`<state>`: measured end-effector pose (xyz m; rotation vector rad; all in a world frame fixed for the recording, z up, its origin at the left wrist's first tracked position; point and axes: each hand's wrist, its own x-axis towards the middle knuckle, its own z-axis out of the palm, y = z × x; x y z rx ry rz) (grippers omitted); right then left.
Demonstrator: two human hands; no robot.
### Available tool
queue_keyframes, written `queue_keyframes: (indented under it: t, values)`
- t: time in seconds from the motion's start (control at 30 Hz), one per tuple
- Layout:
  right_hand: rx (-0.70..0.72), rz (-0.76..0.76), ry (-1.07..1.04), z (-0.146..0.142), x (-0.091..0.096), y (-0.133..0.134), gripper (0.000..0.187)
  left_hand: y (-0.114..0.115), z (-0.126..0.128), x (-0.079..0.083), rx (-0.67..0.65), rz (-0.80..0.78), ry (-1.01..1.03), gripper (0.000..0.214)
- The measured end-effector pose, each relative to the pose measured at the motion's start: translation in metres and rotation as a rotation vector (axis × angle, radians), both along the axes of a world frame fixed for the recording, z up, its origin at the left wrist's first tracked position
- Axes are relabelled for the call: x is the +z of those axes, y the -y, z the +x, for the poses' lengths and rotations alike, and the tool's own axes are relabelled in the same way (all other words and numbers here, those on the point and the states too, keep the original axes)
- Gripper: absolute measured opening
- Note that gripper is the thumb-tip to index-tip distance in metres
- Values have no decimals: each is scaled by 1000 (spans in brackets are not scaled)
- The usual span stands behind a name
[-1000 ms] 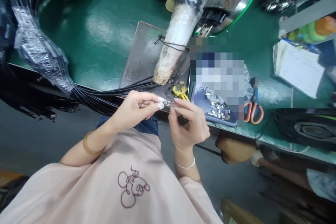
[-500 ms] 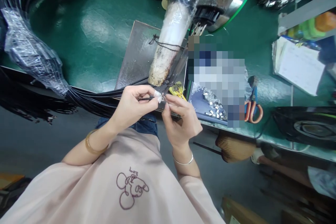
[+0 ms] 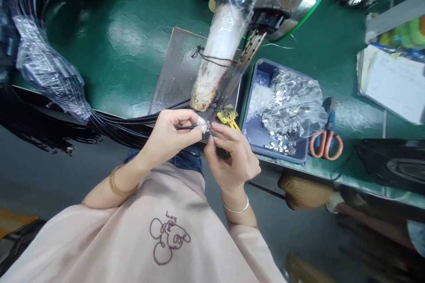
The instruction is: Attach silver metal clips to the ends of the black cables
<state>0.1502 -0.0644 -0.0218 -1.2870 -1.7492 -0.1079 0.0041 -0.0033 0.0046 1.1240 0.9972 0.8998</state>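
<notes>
My left hand point(image 3: 174, 135) is closed in a pinch on a black cable point(image 3: 190, 128), with white wrapping round a fingertip. A tiny shiny metal part point(image 3: 208, 127) shows at the cable's end, between the hands. My right hand point(image 3: 232, 154) has its fingertips bent in at that end; what they grip is too small to make out. Just above the hands, a soldering iron point(image 3: 254, 46) with a perforated sleeve slants down beside a scorched white tube point(image 3: 215, 48). More black cables, gathered in a plastic-wrapped bundle point(image 3: 53, 66), run in from the left.
A blue tray point(image 3: 300, 157) right of my hands contains a plastic bag of small metal pieces point(image 3: 288, 101) and loose ones. Scissors with orange handles point(image 3: 327, 143) lie beside it. A dark plate point(image 3: 179, 66) rests under the tube. Papers point(image 3: 392, 84) lie farther right.
The whole view has shifted slightly, so the bench things sit a little farther right. Both hands stay together at the cable end, with only slight finger movement.
</notes>
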Motion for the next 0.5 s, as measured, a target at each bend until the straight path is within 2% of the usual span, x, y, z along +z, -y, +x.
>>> queue_keyframes:
  t: [0.2, 0.33, 0.47, 0.5]
  values:
    - [12, -5, 23, 1, 0, 3, 19, 4, -3, -3, -72, 25, 13, 7]
    - [46, -98, -56, 5, 8, 9, 18, 8, -4, -4, -154, 99, -50, 14]
    - [138, -196, -217, 36, 24, 44, 12, 15, -10, -8, -336, 259, -172, 24]
    - [107, -189, -245, 47, 29, 55, 19, 17, -12, -10, -403, 306, -211, 25]
